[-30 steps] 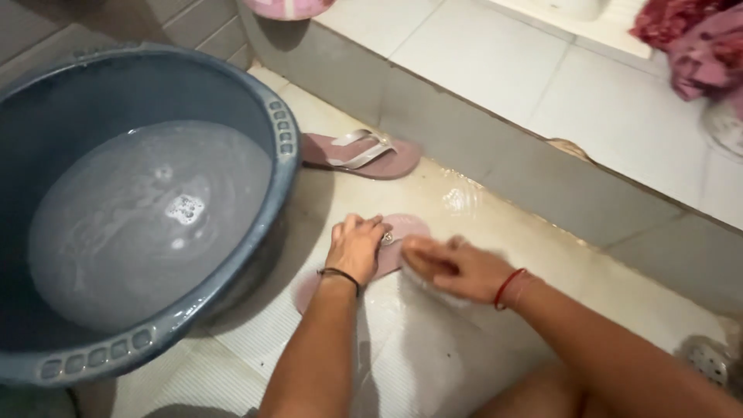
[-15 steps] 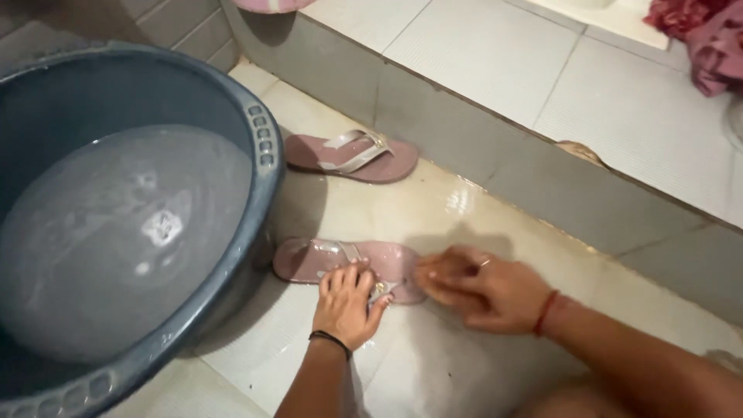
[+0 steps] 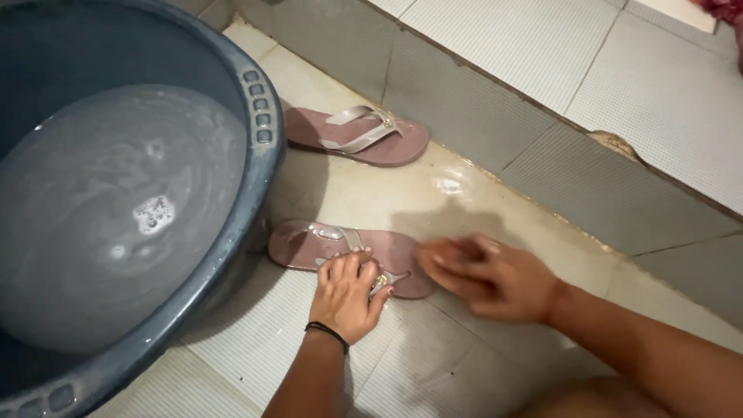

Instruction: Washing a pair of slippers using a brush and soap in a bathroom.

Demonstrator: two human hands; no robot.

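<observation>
two pink sandals lie on the wet tiled floor beside a big blue basin that holds cloudy, soapy water. the near sandal lies flat just beside the basin's wall, its heel end toward the basin and its toe end away from it. the left hand, with a dark band at the wrist, rests palm down on the strap part of that sandal, fingers bent and pressing it to the floor rather than wrapped around it. the right hand is at the toe end, farther from the basin, touching the sandal; it is blurred, its fingers look curled, and whether it grips anything cannot be told. the far sandal, with a silver strap, lies apart from both hands, close to the basin's rim and against a grey tiled step.
</observation>
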